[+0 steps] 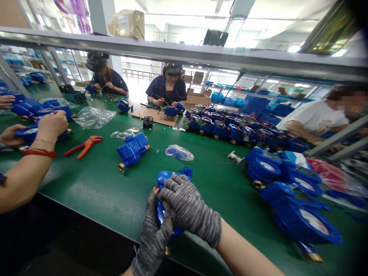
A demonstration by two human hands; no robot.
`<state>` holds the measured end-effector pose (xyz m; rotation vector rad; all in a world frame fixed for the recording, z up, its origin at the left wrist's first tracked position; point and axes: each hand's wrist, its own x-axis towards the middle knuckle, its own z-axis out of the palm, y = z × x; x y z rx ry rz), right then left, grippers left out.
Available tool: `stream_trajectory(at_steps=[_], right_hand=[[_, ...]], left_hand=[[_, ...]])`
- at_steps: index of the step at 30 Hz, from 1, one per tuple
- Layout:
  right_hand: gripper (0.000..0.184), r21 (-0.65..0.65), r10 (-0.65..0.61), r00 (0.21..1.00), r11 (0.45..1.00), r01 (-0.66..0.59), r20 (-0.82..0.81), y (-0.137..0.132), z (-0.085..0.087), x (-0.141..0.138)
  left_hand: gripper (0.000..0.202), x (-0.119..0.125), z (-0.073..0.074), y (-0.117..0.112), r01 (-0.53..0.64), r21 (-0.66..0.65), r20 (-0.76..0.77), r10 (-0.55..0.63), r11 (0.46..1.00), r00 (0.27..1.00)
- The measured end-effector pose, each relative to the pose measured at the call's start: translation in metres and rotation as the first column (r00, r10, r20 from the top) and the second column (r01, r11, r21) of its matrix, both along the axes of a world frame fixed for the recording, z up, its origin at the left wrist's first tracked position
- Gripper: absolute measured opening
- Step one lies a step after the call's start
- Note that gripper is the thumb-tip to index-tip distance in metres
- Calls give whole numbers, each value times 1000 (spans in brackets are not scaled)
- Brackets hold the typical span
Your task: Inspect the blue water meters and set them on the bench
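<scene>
1. Fingers of the right hand (pixel 188 209) lie close together, curled over the meter (pixel 164 177).
2. Left hand (pixel 152 230) grips the meter's left side, its fingers along that flank, its thumb across the near face.
3. Grey gloves cover both palms.
4. That meter is near the front edge of the green table (pixel 94 188), brass end towards the wearer; whether it touches the top, I cannot tell.
5. Just beyond it are blue bits (pixel 186 172), then a bag (pixel 179 152).
6. Farther left lie a second meter (pixel 132 148) and cutters (pixel 86 145).
7. More meters (pixel 310 222) stand at right.
</scene>
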<state>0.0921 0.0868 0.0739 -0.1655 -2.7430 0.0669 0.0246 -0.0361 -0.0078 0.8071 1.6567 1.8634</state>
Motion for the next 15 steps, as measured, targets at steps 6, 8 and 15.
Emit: stream_trajectory(at_steps=[6, 8, 15], right_hand=[[18, -8, 78, 997, 997, -78, -9, -2, 1, 12], [18, 14, 69, 998, 997, -69, 1, -4, 1, 11], [15, -126, -50, 954, 992, 13, -295, -3, -12, 35]], left_hand=[[72, 0, -4, 1, 7, -34, -21, -7, 999, 1000], [74, -1, -6, 1, -6, -30, -57, 4, 1000, 998], [74, -6, -4, 1, 74, -39, 11, -74, 996, 997]])
